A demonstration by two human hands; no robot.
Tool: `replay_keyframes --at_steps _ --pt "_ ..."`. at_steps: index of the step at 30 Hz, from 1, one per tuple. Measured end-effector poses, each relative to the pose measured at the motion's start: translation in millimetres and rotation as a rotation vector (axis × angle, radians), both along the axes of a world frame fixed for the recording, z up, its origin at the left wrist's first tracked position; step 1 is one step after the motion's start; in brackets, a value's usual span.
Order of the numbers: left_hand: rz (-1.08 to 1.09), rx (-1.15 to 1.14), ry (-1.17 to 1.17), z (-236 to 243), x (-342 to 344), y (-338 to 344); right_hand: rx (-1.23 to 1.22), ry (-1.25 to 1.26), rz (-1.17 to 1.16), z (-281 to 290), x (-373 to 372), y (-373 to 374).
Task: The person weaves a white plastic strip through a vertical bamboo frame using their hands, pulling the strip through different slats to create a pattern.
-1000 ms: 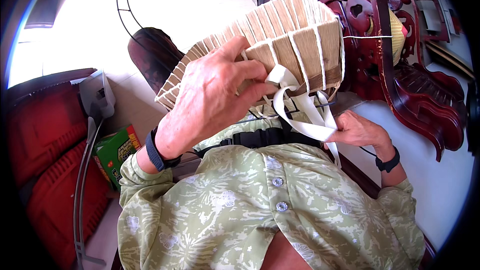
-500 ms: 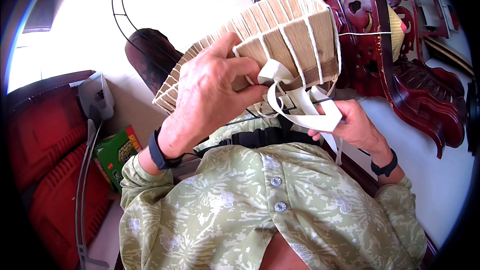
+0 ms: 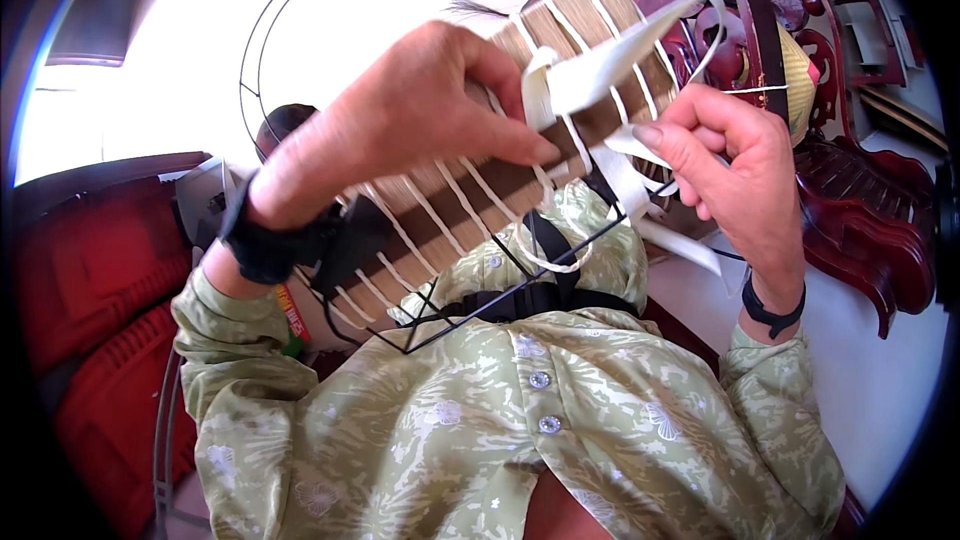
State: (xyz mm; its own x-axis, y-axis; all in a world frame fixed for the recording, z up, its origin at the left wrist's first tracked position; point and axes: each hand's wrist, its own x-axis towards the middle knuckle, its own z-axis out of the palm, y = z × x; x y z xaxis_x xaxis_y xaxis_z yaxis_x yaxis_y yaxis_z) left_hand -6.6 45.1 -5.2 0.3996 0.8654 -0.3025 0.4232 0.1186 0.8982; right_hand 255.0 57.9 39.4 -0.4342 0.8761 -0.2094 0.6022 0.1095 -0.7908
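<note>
A tan, wood-grained piece (image 3: 437,208) wound with white cord slants across in front of my chest. Thin black wire framing (image 3: 468,317) juts from its near side, with a cord loop hanging by it. My left hand (image 3: 425,105) grips the piece's upper middle, thumb on the near face, other fingers partly hidden behind. A flat white ribbon (image 3: 603,72) passes around the piece just right of that thumb and loops up to the right. Between thumb and fingers, my right hand (image 3: 728,162) pinches part of the ribbon near the piece's right end.
Dark red carved wooden furniture (image 3: 860,205) stands at the right, with a yellow conical item (image 3: 798,75) beside it. Red cushions (image 3: 110,310) lie at the left. Curved black wire hoops (image 3: 255,50) rise at the far left, near a dark rounded object (image 3: 285,128).
The piece has tipped, so its near face and wire framing show more. My right hand has risen with the ribbon, which now loops higher. The left hand has shifted slightly up.
</note>
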Motion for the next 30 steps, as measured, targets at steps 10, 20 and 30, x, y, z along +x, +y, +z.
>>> replay_keyframes --at_steps 10,20,30 --pt "0.197 0.124 0.091 -10 14 -14 0.022 0.095 -0.037 -13 10 -19" --pt "0.189 0.076 0.135 -8 10 -11 0.169 0.523 0.119 29 167 -23" --pt "0.249 0.18 0.158 -8 17 -28 0.251 -0.156 -0.469 -32 163 -1"
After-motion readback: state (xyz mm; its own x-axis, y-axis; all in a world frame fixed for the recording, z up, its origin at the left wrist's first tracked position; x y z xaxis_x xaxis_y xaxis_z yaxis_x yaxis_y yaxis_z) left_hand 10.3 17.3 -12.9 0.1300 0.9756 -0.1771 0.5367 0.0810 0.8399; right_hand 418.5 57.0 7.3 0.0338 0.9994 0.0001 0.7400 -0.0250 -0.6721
